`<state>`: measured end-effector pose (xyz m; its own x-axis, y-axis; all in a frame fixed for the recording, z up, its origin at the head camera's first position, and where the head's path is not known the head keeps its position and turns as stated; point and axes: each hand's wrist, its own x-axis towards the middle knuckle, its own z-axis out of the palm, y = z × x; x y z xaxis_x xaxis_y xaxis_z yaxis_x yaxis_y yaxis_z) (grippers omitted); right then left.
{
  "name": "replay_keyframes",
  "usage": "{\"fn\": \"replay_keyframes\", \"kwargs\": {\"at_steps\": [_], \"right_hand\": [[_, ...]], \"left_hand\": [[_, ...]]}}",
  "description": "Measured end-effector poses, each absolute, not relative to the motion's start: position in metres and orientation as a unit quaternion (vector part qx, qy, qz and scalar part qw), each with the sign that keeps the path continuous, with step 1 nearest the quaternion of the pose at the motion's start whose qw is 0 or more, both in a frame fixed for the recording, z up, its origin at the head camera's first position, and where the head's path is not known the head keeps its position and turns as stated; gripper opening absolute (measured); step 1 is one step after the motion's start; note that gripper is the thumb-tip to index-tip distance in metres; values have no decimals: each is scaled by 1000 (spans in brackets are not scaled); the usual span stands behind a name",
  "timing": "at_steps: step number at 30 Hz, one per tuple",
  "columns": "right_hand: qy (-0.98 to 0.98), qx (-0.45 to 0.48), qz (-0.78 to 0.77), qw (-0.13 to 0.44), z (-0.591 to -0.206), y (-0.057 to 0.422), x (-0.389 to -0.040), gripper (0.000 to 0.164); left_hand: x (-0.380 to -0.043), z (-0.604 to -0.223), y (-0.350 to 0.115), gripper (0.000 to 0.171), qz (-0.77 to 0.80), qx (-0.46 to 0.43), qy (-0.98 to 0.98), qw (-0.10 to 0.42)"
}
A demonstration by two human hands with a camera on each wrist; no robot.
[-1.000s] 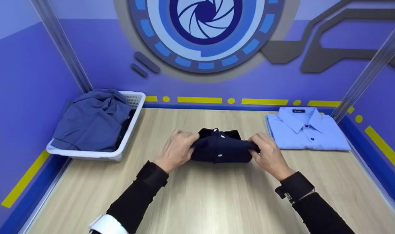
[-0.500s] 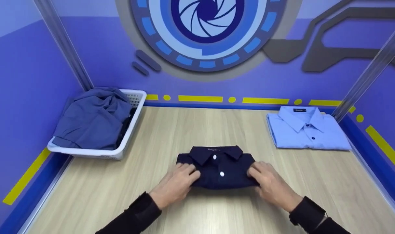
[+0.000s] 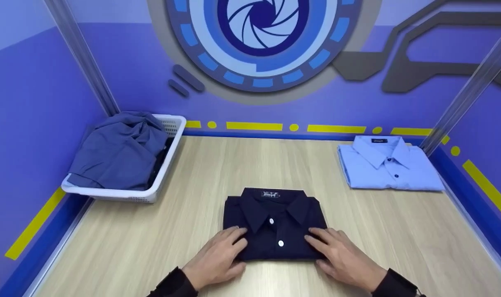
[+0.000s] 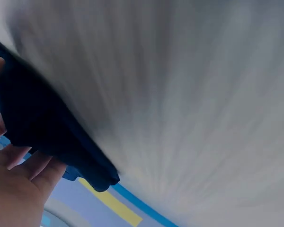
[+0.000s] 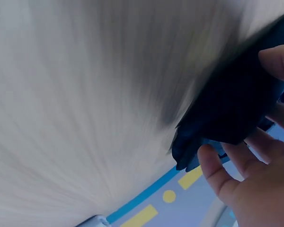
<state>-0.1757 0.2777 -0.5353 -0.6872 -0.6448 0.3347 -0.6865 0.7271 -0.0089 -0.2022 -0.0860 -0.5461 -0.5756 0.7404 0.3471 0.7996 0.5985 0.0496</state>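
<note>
A dark navy button-up shirt [image 3: 263,245] lies folded flat on the table, its collar toward the back wall and two white buttons facing up. My left hand [image 3: 217,258] rests on its left side near the front corner, fingers relaxed on the cloth. On the opposite side, my right hand [image 3: 345,255] lies with fingertips on the fabric and the thumb at the front edge. Both wrist views show loosely spread fingers against the side of the shirt; the left one has the dark cloth [image 4: 42,109] at its left edge, the right one the cloth [image 5: 232,104] at its right.
A white perforated basket [image 3: 168,165] at the back left holds a crumpled grey-blue garment [image 3: 118,152]. At the back right lies a folded light blue shirt [image 3: 382,173]. Purple-blue walls enclose the pale wooden table [image 3: 143,231] on three sides.
The navy shirt, gripped and bunched by both hands a second ago, has come down toward the person and now lies flat. The hands have released their grip and rest on its sides.
</note>
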Motion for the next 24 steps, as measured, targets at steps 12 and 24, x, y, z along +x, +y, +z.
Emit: {"fn": "replay_keyframes", "kwargs": {"at_steps": [12, 24], "right_hand": [[-929, 350, 47, 110, -542, 280, -165, 59], [-922, 338, 162, 93, -529, 281, -174, 36]], "left_hand": [[-195, -547, -86, 18, -90, -421, -894, 123], [-198, -524, -72, 15, -146, -359, -916, 106]]}}
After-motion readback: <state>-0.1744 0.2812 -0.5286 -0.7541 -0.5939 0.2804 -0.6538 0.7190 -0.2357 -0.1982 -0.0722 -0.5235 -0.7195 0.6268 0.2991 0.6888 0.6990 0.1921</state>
